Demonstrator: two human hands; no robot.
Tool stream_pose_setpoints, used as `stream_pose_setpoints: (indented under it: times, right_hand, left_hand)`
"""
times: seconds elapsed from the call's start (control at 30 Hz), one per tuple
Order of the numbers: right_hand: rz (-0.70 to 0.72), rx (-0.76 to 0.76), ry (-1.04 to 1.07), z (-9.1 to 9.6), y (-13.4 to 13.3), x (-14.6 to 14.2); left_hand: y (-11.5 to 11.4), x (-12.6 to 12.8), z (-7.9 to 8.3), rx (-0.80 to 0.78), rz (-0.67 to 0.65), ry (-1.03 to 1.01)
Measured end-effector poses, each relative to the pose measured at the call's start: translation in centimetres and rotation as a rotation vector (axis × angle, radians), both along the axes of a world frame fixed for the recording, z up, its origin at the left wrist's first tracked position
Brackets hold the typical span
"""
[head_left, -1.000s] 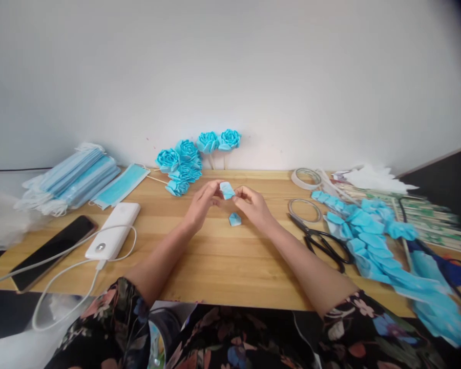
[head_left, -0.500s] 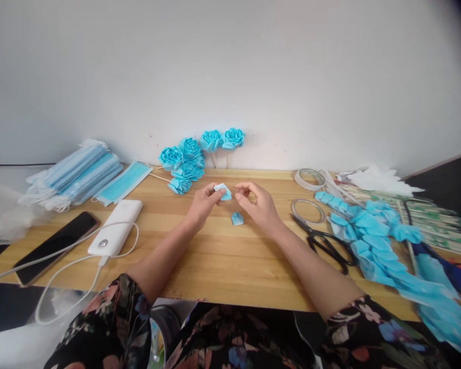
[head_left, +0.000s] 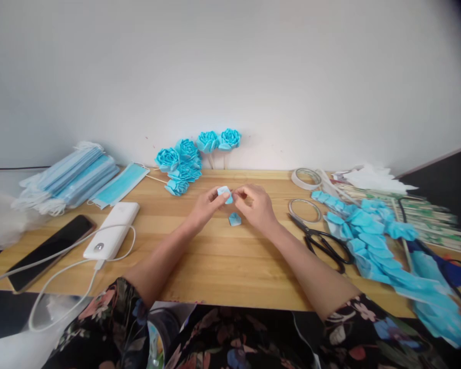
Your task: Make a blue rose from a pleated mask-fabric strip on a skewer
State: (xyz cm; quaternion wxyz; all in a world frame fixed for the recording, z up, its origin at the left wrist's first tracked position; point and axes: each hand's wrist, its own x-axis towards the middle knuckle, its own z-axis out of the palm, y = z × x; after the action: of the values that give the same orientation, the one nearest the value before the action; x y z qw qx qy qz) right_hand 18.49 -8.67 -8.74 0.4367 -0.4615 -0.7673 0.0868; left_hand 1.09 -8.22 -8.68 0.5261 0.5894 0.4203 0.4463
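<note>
My left hand (head_left: pixel 205 206) and my right hand (head_left: pixel 255 205) meet over the middle of the wooden table (head_left: pixel 215 256). Both pinch a small folded blue piece (head_left: pixel 224 193) between their fingertips. A second small folded blue piece (head_left: pixel 235 219) lies on the table just below the hands. Finished blue paper-like roses (head_left: pixel 184 163) lean against the wall behind them.
A stack of blue face masks (head_left: pixel 71 177), a white power bank (head_left: pixel 112 230) with cable and a dark phone (head_left: pixel 48 252) lie at left. At right are tape rolls (head_left: pixel 307 178), black scissors (head_left: pixel 325 243), a heap of blue strips (head_left: pixel 372 236) and wooden sticks (head_left: pixel 418 215).
The right hand let go of the folded blue piece half a second ago and has come back to pinch it again alongside the left hand.
</note>
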Motion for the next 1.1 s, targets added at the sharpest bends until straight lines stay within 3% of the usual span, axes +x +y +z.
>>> stream_pose_setpoints:
  times: [0.27,0.57,1.1]
  right_hand:
    - [-0.038,-0.031,0.051,0.0,0.0,0.1]
    - [-0.035,-0.019,-0.002,-0.2,0.0,0.0]
    - [-0.033,0.187,-0.284,0.6,0.3,0.9]
  left_hand:
    - [-0.3,0.3,0.2,-0.12,-0.134,-0.112]
    - [0.4,0.2,-1.0,-0.227,-0.059,-0.233]
    - [0.4,0.1,-0.5,-0.262,-0.078,-0.309]
